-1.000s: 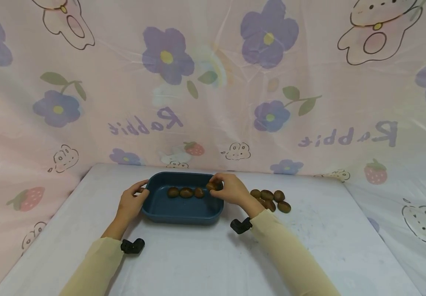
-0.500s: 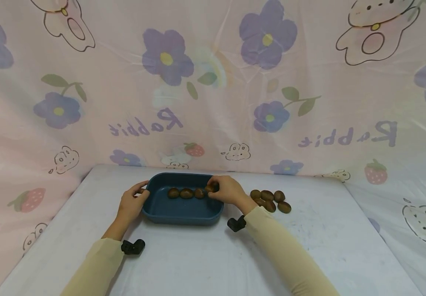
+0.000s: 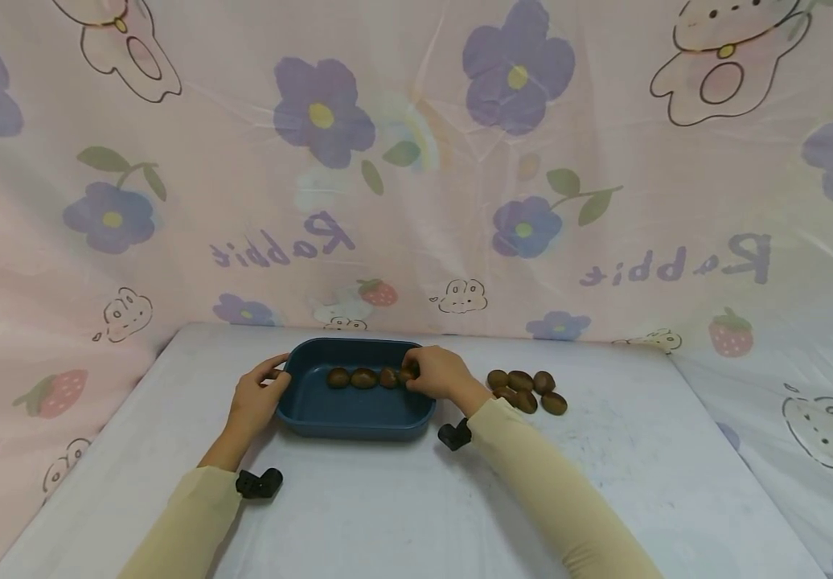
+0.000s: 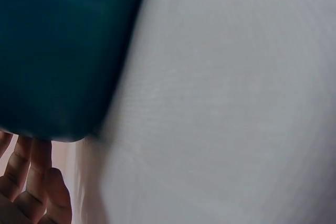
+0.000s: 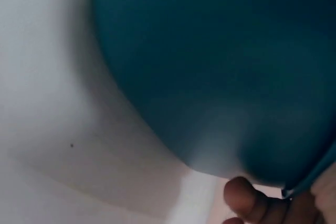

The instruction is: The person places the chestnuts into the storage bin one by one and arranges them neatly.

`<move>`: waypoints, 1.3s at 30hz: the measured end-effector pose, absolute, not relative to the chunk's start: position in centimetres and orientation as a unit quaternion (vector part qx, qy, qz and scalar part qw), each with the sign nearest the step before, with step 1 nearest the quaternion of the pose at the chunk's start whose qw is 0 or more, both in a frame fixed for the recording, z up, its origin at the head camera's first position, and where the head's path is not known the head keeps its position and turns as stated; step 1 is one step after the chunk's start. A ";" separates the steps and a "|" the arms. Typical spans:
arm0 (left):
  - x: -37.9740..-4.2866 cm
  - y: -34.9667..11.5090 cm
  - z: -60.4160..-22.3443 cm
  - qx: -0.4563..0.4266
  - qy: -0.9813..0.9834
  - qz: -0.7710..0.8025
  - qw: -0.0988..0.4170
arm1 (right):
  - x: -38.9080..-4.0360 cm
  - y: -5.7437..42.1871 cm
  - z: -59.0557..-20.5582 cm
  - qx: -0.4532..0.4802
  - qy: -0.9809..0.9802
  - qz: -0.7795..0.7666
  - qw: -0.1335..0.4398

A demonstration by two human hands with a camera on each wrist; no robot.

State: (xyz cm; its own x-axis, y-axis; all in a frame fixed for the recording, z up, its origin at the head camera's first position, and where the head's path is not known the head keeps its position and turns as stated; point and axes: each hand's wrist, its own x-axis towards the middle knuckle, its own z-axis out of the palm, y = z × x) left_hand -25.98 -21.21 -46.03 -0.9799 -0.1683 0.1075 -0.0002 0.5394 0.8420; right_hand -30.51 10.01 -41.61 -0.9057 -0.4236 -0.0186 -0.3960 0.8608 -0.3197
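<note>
A blue rectangular tray (image 3: 354,430) stands on the table, holding a row of brown, glossy chestnuts (image 3: 364,378). My left hand (image 3: 253,400) is at the tray's left end; in the left wrist view its nearly straight fingers (image 4: 39,171) touch the outer wall. My right hand (image 3: 441,374) reaches over the right end and pinches another chestnut (image 3: 407,375) low inside, at the right end of the row. The fingers partly hide that chestnut. In the right wrist view a fingertip (image 5: 239,195) shows past the tray wall (image 5: 210,77), and the chestnut is out of sight.
Several more chestnuts (image 3: 521,382) lie in a loose cluster right of the tray, beside my right wrist. A white cover lies over the table (image 3: 359,507). Behind it hangs a pink printed curtain (image 3: 416,201).
My right hand has lowered the chestnut into the tray and moved slightly left, up to the end of the row. My left hand and the tray stay put.
</note>
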 end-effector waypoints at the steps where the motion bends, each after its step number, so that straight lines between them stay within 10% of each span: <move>1: -26.0 -21.2 -46.1 0.048 -0.873 -0.477 0.088 | -30.6 9.9 -41.6 -0.212 0.964 -0.151 0.046; 39: -25.9 -21.2 -46.1 0.047 -0.873 -0.478 0.086 | -30.3 9.2 -42.0 -0.187 0.974 -0.122 0.046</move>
State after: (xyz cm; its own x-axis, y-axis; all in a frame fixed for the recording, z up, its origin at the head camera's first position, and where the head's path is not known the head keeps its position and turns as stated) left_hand -25.90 -21.17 -46.10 -0.9807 -0.1647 0.1055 0.0001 0.5387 0.8425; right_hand -30.31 9.22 -42.01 -0.9260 -0.3748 -0.0446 -0.3523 0.9007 -0.2542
